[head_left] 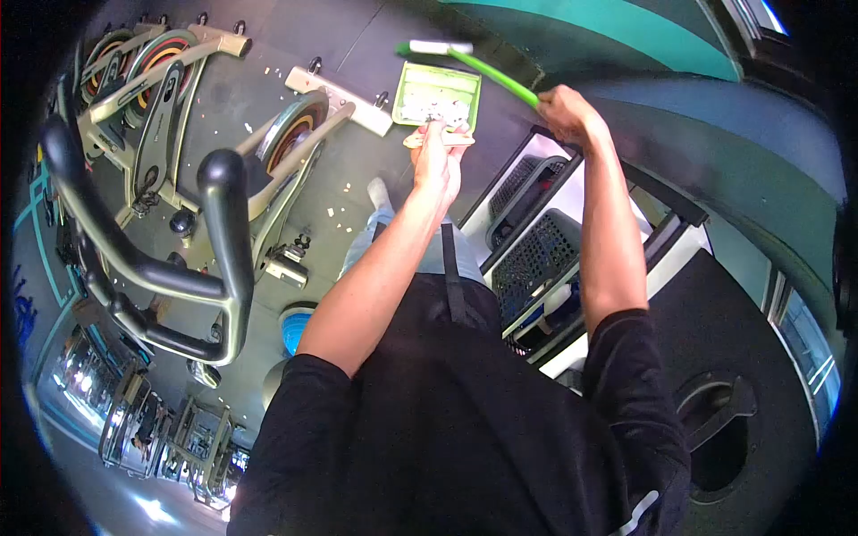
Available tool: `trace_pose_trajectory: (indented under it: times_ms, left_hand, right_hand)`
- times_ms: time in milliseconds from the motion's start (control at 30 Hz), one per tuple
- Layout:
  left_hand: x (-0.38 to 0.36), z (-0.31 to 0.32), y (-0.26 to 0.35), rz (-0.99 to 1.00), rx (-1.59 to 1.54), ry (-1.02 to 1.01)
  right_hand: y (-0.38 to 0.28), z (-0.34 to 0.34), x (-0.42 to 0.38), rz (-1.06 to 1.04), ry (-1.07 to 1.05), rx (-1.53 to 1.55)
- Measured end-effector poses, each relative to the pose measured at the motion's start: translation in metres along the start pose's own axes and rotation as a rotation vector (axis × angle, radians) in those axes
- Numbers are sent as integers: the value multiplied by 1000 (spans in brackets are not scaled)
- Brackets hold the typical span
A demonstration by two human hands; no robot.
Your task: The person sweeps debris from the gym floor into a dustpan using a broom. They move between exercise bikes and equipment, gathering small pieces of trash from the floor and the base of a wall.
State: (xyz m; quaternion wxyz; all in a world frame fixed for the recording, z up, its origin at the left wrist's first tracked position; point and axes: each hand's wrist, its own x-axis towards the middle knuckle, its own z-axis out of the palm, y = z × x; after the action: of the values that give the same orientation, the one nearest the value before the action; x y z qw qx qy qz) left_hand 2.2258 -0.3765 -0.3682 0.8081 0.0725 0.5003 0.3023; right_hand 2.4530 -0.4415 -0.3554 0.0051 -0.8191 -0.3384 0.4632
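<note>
A light green dustpan (436,82) with white scraps in it is held out in front by my left hand (436,163), whose fingers are wrapped round its near end. My right hand (568,114) is closed on the green handle of a brush (500,79). The brush head, with white on its upper side, lies beyond the far edge of the dustpan, to its upper left. Whether its bristles touch the floor cannot be made out.
Exercise bikes (234,259) stand on the left, their feet reaching near the dustpan. Small pale scraps (331,213) dot the grey floor. At the right is a shelf with dark perforated baskets (534,259). A blue round object (295,330) is low on the left.
</note>
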Motion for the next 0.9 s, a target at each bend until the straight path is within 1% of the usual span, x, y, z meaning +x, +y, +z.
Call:
trace_pose_trajectory:
  times_ms: [33,100,167,200,233,300,367,433,500,567,633,667,767,800,833,900]
  left_hand:
    - [-2,-5,1,-12,29,-2]
    - [-9,-18,4,-27,60,-31]
    - [-18,-38,12,-78,35,-148]
    - [-29,-51,18,-69,6,-189]
    - [-40,-65,29,-111,-71,-221]
    - [-72,-100,57,-141,-67,-198]
    - [-123,-137,98,-152,-22,-189]
    - [-157,-171,130,-149,29,-211]
    - [-172,-209,150,-206,-96,-241]
    - [-154,-235,142,-210,-59,-231]
    - [-149,-249,140,-242,-39,-389]
    - [-160,-265,147,-231,11,-472]
    - [-213,-315,185,-243,13,-391]
    - [-224,-334,195,-277,-10,-382]
    - [-236,-349,204,-271,15,-389]
    - [-265,-364,220,-234,73,-409]
  right_hand:
    - [-6,-5,-22,31,-44,52]
    - [4,4,-57,110,-27,237]
    - [2,9,-104,177,1,381]
    - [4,13,-125,168,1,378]
    - [-10,13,-157,213,43,480]
    - [-9,33,-194,251,98,580]
    - [-4,59,-225,216,164,611]
    - [-18,76,-250,181,248,644]
    - [-42,102,-283,241,342,682]
    - [-70,133,-305,234,415,767]
    - [-99,169,-329,240,476,825]
    - [-106,190,-339,232,509,823]
    - [-126,234,-382,209,495,958]
    - [-128,243,-394,253,488,988]
    - [-126,256,-404,256,498,945]
    - [-141,266,-433,350,513,840]
